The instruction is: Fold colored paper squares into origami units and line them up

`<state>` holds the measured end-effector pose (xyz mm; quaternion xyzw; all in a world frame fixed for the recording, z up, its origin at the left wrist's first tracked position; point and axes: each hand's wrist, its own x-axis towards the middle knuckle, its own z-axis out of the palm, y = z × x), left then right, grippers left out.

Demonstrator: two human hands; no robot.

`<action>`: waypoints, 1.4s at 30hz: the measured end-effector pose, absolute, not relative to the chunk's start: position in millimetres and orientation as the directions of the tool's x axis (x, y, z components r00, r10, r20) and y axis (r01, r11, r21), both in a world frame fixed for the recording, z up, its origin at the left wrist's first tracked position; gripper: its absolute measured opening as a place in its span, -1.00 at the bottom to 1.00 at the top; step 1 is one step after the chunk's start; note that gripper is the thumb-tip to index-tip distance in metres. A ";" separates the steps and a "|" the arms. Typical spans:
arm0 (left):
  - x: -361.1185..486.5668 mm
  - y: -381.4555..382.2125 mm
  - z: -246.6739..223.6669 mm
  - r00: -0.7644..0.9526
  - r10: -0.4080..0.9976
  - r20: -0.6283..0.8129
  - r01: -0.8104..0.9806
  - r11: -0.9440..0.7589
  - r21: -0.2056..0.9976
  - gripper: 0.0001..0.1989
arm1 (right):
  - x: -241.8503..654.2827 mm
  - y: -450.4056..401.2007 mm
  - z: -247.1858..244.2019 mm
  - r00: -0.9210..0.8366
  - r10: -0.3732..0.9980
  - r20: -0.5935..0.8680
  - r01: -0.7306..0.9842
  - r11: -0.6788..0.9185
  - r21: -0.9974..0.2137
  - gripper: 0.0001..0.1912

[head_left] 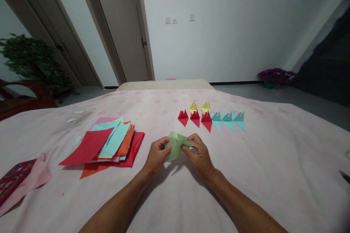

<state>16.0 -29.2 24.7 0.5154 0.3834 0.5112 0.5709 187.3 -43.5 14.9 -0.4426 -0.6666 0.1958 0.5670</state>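
A partly folded piece of light green paper is held up between my two hands, just above the pink cloth. My left hand pinches its left side between thumb and fingers. On the other side my right hand grips the paper's right edge, thumb toward me. Beyond the hands, folded paper cranes lie in rows: red cranes, light blue cranes and two yellow cranes behind them.
A loose stack of coloured paper sheets lies to the left. Farther left are a dark red packet and pink paper. The flowered tablecloth spreads under everything. A dark pointed object sits at the right edge.
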 end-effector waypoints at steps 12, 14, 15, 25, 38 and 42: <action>19.8 -35.2 28.4 0.237 0.964 0.121 -0.206 -0.072 0.976 -0.69 | 182.6 -42.4 10.0 0.072 0.886 0.459 0.216 0.435 -0.874 -0.88; 20.2 -35.3 29.3 0.235 0.964 0.122 -0.217 -0.071 0.974 -0.71 | 181.8 -41.4 8.3 0.099 0.901 0.422 0.168 0.403 -0.900 -0.85; 20.7 -35.2 30.0 0.231 0.965 0.123 -0.216 -0.072 0.974 -0.71 | 181.6 -40.7 7.5 0.116 0.906 0.407 0.136 0.391 -0.910 -0.83; 22.5 -29.1 24.7 0.150 0.980 0.128 -0.151 -0.105 0.983 -0.73 | 181.2 -38.7 6.1 0.119 0.916 0.383 0.014 0.385 -0.923 -0.79; 22.2 -33.5 27.4 0.171 0.974 0.147 -0.177 -0.117 0.977 -0.67 | 179.8 -41.1 8.4 0.127 0.912 0.389 0.154 0.369 -0.917 -0.83; 22.5 -36.3 30.3 0.180 0.977 0.113 -0.129 -0.091 0.987 -0.45 | 176.9 -39.8 6.6 0.214 0.931 0.296 0.081 0.285 -0.955 -0.73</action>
